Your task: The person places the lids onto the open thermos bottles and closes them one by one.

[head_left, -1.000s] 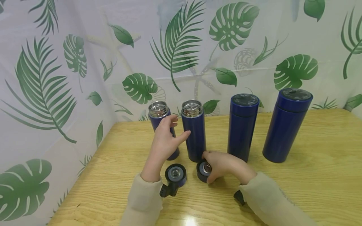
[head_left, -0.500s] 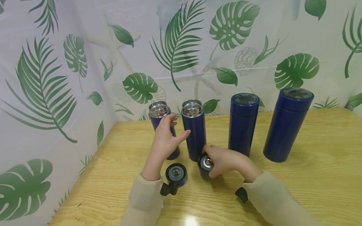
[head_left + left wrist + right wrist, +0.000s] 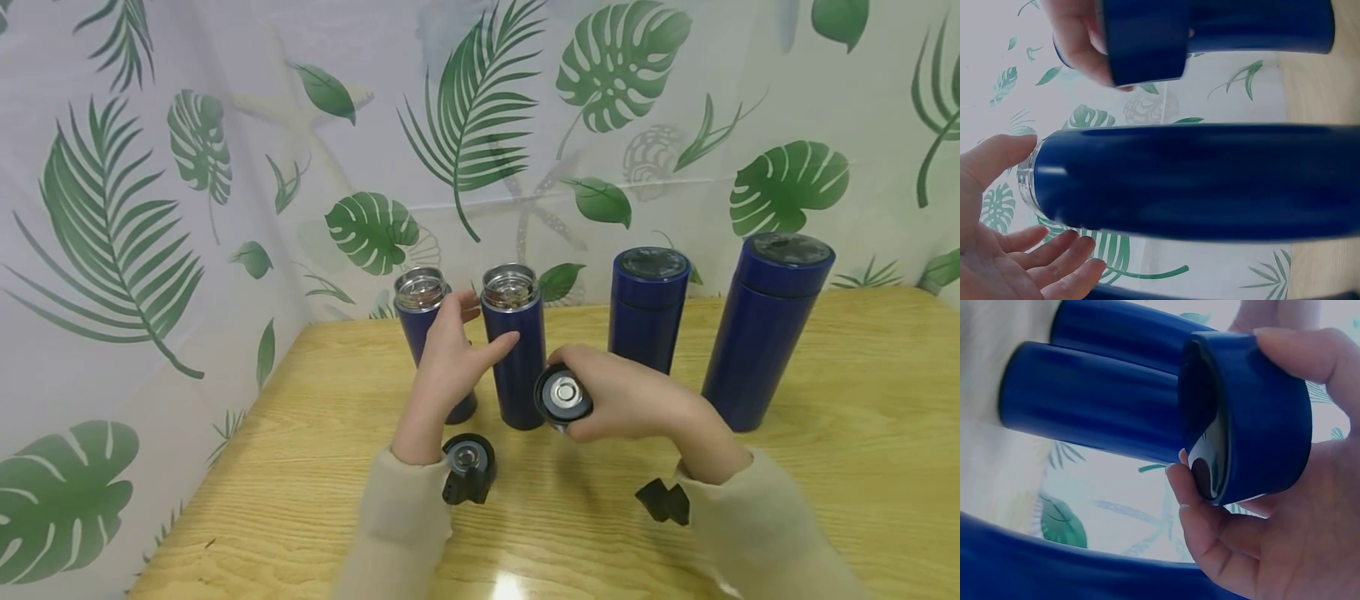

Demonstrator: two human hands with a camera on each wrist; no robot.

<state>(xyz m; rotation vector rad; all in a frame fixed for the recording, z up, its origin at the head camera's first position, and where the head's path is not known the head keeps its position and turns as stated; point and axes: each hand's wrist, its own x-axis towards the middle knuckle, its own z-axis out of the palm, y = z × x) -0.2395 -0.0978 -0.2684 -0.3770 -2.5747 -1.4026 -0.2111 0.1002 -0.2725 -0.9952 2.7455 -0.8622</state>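
My right hand (image 3: 626, 392) grips a blue bottle lid (image 3: 564, 395) between thumb and fingers, raised off the table with its inner side facing the head camera. In the right wrist view the lid's (image 3: 1266, 419) glossy outer end shows. An uncapped blue thermos bottle (image 3: 519, 367) with a steel neck stands upright just left of that lid. My left hand (image 3: 457, 350) is spread beside this bottle; in the left wrist view its thumb is close to the bottle's (image 3: 1197, 181) neck, contact unclear. Another uncapped thermos (image 3: 416, 325) stands behind the left hand, partly hidden.
A second lid (image 3: 483, 454) lies inner side up on the wooden table (image 3: 315, 500), by the left wrist. Two capped blue thermoses, one nearer the middle (image 3: 648, 312) and one farther right (image 3: 768, 333), stand upright. A leaf-patterned cloth (image 3: 285, 208) hangs behind the table.
My right hand has lifted the lid off the table, moving it up and slightly right. My left hand has shifted a little right, closer to the middle uncapped thermos.
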